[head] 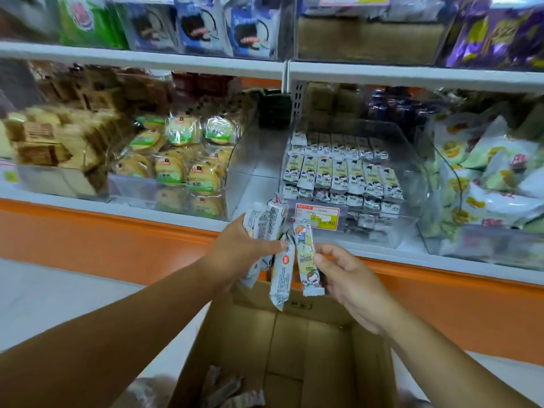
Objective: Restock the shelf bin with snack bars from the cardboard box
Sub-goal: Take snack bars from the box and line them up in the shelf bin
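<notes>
glossy foil-wrapped snack bars (306, 254), clear plastic bin (412, 184), matt cardboard box (329, 354)

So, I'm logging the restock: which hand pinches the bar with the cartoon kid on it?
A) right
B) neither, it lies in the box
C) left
A: the right hand pinches that bar; the left hand grips several other bars.

White shelf (253, 188) bears clear bins (412, 178) — packed with snacks.
</notes>
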